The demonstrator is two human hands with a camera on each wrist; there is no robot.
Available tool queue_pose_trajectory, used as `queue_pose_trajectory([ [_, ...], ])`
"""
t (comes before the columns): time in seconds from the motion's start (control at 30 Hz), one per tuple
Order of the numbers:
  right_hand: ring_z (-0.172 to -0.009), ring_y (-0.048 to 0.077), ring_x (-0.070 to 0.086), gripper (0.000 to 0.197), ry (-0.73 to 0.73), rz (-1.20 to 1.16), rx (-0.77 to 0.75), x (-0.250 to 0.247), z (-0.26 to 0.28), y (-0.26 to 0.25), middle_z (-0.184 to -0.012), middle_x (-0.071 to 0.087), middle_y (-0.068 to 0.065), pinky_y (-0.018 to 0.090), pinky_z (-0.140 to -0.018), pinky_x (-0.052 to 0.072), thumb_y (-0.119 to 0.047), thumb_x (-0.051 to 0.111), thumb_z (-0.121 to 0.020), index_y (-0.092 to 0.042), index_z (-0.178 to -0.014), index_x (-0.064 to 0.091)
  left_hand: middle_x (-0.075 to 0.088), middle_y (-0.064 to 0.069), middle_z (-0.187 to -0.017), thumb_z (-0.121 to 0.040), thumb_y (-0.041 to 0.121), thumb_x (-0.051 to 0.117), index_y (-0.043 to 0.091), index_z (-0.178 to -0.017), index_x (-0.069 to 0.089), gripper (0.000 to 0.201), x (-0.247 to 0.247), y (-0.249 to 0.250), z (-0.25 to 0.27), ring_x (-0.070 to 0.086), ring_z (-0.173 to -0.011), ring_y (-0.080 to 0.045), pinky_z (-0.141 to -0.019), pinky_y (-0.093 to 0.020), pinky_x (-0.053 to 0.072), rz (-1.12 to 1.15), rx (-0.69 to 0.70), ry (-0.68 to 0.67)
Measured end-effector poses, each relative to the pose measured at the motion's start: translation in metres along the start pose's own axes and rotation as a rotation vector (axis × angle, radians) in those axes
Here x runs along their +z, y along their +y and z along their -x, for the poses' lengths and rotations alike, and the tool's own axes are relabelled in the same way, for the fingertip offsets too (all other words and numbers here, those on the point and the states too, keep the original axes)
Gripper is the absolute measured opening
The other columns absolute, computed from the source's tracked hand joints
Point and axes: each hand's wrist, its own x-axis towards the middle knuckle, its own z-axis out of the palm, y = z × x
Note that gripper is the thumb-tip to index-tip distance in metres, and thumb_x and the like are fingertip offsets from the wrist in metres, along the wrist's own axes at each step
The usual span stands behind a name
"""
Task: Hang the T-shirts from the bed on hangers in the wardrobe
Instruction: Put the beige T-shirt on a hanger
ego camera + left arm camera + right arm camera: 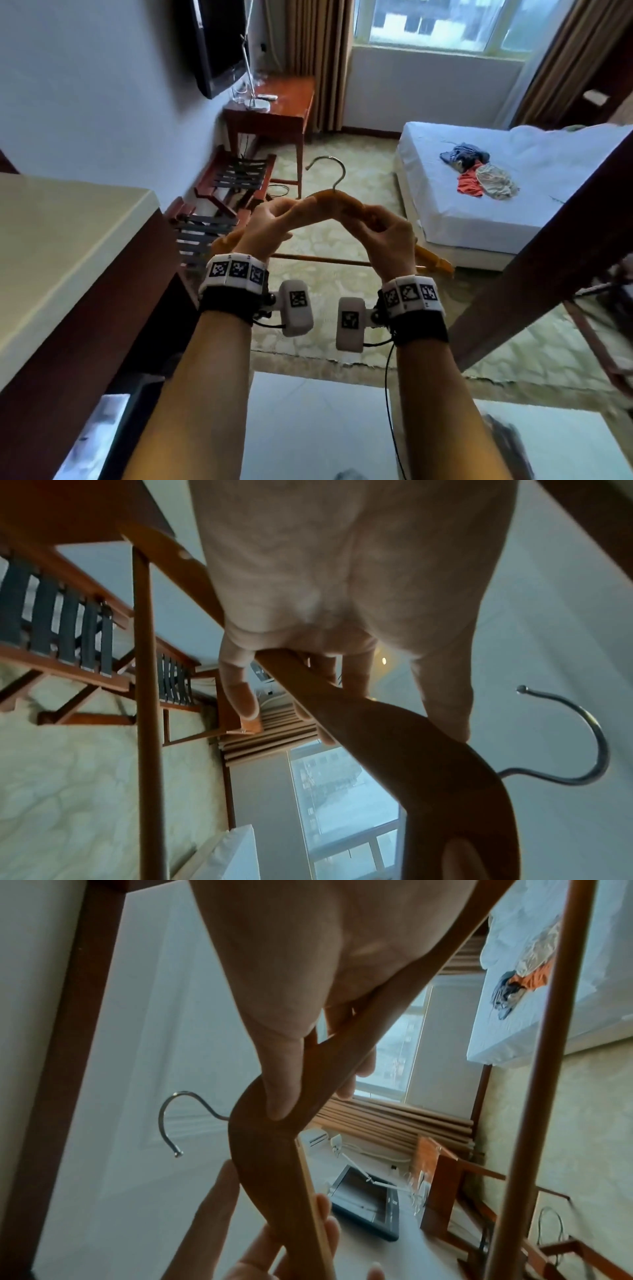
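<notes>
Holding a wooden hanger [346, 205] out in front of the body, both hands grip its curved shoulder bar from either side of the centre. The left hand [265, 226] closes round the left arm of the bar, thumb laid on one face and fingers [240, 685] wrapped over the other, as the left wrist view shows. The right hand [390, 236] pinches the right arm of the bar the same way, its thumb [281, 1074] pressed flat along the wood close to the bend. The hanger is smooth, orange-brown timber, arched at the top, with a thin straight crossbar below and a notch near its right tip. A slim, shiny metal hook [330, 171] rises from the peak of the arch, between the two hands and beyond them, curling over to the left.

The T-shirts [479, 174] lie well apart from the hands, in a crumpled heap on the bed [445, 219], near the middle of the white sheet: a blue-grey striped one, an orange-red one and a pale patterned one, touching and partly overlapping. The bed stands on a pale mottled carpet [342, 157] at the right of the room.

Two slatted wooden luggage racks [219, 198] with dark straps stand along the left wall.
</notes>
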Motion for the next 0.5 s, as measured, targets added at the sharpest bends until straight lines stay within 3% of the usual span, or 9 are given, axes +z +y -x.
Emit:
queue_pose_trajectory([
  [0.13,-0.083,0.010,0.069,0.036,0.076,0.089,0.043,0.010,-0.061,0.039,-0.078,0.071,-0.022,0.064,-0.096,0.045,-0.087,0.063,-0.065,-0.058,-0.085,0.066,0.068,0.010,-0.081,-0.078,0.054,0.067,0.024,-0.088,0.068,0.032,0.023,-0.014,-0.083,0.062,-0.081,-0.006,-0.075,-0.027,0.046,0.055,0.058,0.047],
  [0.23,-0.085,0.008,0.069,0.035,0.093,0.101,0.074,0.012,-0.119,0.071,-0.078,0.070,-0.024,0.066,-0.101,0.041,-0.090,0.060,-0.064,-0.061,-0.083,0.065,0.069,0.001,-0.089,-0.082,0.049,0.069,0.022,-0.090,0.068,0.028,0.043,-0.021,-0.150,0.062,-0.086,-0.009,-0.082,-0.029,0.048,0.075,0.068,0.046],
  [0.33,-0.080,0.005,0.068,0.027,0.068,0.066,0.082,0.015,-0.186,0.099,-0.076,0.069,-0.027,0.067,-0.102,0.039,-0.083,0.064,-0.066,-0.061,-0.081,0.065,0.071,-0.010,-0.103,-0.078,0.054,0.070,0.021,-0.096,0.069,0.038,0.058,-0.023,-0.223,0.066,-0.098,-0.019,-0.091,-0.036,0.051,0.080,0.075,0.040],
  [0.4,-0.076,0.004,0.065,0.029,0.053,0.028,0.083,0.017,-0.235,0.116,-0.073,0.069,-0.025,0.066,-0.101,0.040,-0.081,0.066,-0.066,-0.057,-0.081,0.067,0.072,-0.009,-0.101,-0.074,0.059,0.071,0.022,-0.094,0.070,0.042,0.065,-0.018,-0.274,0.067,-0.101,-0.025,-0.095,-0.041,0.051,0.073,0.080,0.040],
  [0.5,-0.069,0.003,0.060,0.037,0.067,0.004,0.081,0.018,-0.303,0.138,-0.069,0.067,-0.022,0.065,-0.098,0.043,-0.083,0.066,-0.064,-0.051,-0.083,0.069,0.070,-0.001,-0.090,-0.069,0.063,0.070,0.024,-0.088,0.069,0.044,0.075,-0.007,-0.344,0.065,-0.090,-0.018,-0.088,-0.039,0.051,0.063,0.092,0.043],
])
